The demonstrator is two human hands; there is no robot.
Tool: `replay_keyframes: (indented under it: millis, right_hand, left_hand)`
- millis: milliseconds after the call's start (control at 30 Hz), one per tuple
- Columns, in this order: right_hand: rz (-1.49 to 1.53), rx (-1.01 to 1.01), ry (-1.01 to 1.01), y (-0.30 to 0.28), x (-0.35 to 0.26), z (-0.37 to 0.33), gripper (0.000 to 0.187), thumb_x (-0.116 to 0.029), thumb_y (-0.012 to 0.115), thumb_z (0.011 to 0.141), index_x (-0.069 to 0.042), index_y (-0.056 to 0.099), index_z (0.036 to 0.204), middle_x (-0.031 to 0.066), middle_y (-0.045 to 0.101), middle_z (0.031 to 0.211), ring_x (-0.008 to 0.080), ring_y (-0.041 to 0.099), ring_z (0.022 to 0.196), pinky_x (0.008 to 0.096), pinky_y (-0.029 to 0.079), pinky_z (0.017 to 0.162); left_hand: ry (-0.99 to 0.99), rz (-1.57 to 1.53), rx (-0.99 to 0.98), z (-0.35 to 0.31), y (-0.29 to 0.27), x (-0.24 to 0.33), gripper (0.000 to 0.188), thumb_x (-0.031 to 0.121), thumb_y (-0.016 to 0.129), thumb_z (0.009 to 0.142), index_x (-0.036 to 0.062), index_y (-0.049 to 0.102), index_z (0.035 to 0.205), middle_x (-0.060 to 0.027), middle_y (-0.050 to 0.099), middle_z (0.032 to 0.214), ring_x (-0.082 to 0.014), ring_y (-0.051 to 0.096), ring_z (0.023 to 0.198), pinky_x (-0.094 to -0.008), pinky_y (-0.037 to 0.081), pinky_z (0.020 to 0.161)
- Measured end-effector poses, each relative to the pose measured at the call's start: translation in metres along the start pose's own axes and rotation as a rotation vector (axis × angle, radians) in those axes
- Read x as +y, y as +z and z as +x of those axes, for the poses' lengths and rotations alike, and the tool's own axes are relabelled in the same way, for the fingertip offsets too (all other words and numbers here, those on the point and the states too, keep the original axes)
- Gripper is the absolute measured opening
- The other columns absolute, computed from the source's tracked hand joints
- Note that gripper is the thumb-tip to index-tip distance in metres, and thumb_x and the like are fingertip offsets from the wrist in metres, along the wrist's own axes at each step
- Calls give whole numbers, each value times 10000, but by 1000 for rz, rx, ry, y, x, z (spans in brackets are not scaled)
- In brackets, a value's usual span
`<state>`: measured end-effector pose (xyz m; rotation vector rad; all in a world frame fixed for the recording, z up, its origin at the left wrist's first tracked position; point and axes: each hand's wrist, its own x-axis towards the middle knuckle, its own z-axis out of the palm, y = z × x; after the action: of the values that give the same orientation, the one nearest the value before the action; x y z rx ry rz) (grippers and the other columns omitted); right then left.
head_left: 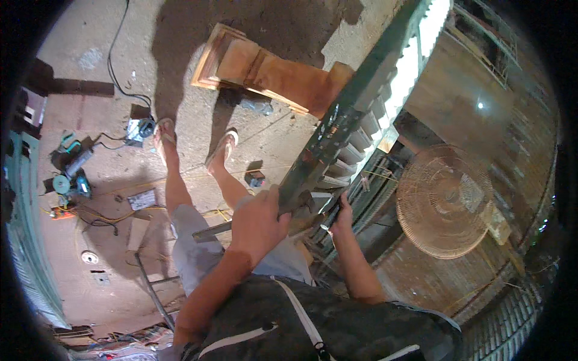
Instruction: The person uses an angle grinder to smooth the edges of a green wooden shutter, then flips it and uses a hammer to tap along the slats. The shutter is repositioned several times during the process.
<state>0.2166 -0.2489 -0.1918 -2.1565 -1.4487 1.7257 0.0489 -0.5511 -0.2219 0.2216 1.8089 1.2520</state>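
Note:
A long dark green louvered shutter, its slats brightly lit along one side, runs from my hands toward the upper right. My left hand is closed round the left side of its near end; the thumb lies toward the frame. A flat bar sticks out to the left beneath that hand. On the shutter's right edge, my right hand is closed with the thumb up. Its other fingers are partly hidden behind the near end. The near end is above my lap.
A brown wooden piece with a moulded end lies on the floor ahead. Power tools and cables are at left, near a small dark box. A round woven basket tray is at right, beside stacked long strips.

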Motion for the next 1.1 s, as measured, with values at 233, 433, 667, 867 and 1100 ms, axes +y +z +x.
replay_keyframes:
  millis: [233, 433, 667, 867, 1100]
  right_hand:
    - [109, 19, -61, -17, -7, 22, 331, -399, 619, 1042, -86, 678, 1134, 0, 700, 902, 180, 661, 814, 332, 545, 786]
    - [11, 55, -66, -87, 9, 44, 277, -375, 722, 982, -130, 651, 1091, -17, 636, 869, 120, 596, 776, 306, 487, 693]
    - [140, 31, -146, -95, 18, -38, 242, -294, 736, 978, -129, 560, 1003, -46, 503, 672, 68, 468, 530, 272, 396, 474]
    - [143, -22, -89, -108, 28, -78, 204, -266, 700, 996, -118, 559, 1006, -42, 468, 618, 65, 408, 458, 254, 349, 417]
    - [158, 113, -333, -162, -27, -118, 180, -245, 617, 1039, -73, 567, 1037, -18, 479, 644, 85, 444, 523, 260, 382, 485]
  left_hand:
    - [-50, 178, -66, 6, 30, 23, 527, 270, 736, 857, -29, 590, 1265, -222, 691, 947, -432, 695, 852, -528, 556, 729]
    - [93, 373, 43, -19, 28, 79, 437, 279, 689, 936, 25, 570, 1271, -229, 655, 1066, -443, 688, 886, -541, 549, 739]
    - [799, 453, -290, 15, 115, 177, 284, 356, 688, 944, 99, 632, 1051, -113, 645, 907, -336, 671, 799, -473, 534, 633]
    - [850, 614, -186, 94, 127, 182, 273, 319, 748, 851, 107, 589, 914, -113, 640, 829, -382, 657, 727, -512, 508, 589]
    - [553, 937, -86, 106, 131, 184, 212, 280, 785, 759, 144, 685, 887, -122, 675, 749, -392, 677, 715, -502, 552, 648]
